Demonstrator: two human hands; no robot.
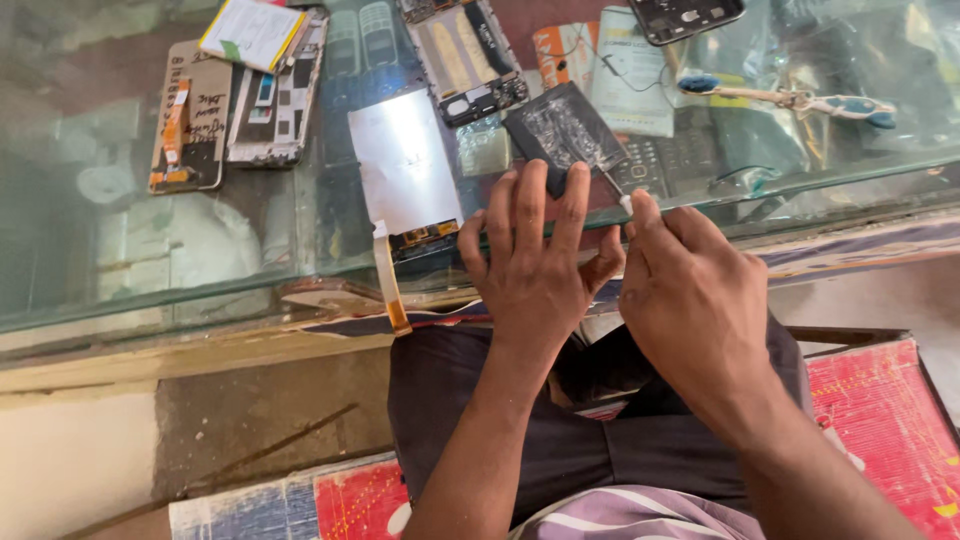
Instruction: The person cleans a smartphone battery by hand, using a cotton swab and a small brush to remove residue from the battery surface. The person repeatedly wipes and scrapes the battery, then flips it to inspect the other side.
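Black battery (563, 135), top centre on counter (150, 280): light, stiff, slick; pin edges. Left hand (535, 265) presses it, right hand (690, 300) pinches thin tool (617, 190).

**Single head view, steep down-look over counter edge**

One camera only, worn on the person's head; no second view, so no shared part. It looks steeply down and forward from above the seated person's lap. Near: both hands fill the centre, left hand (535, 270) and right hand (690, 300), forearms entering from the bottom edge. The glass-topped counter (150, 270) spans the upper half, its front edge running slightly tilted, left side lower. Top of frame cuts off the far counter. Bottom shows dark trousers (450, 400) and floor (250, 420) close below.
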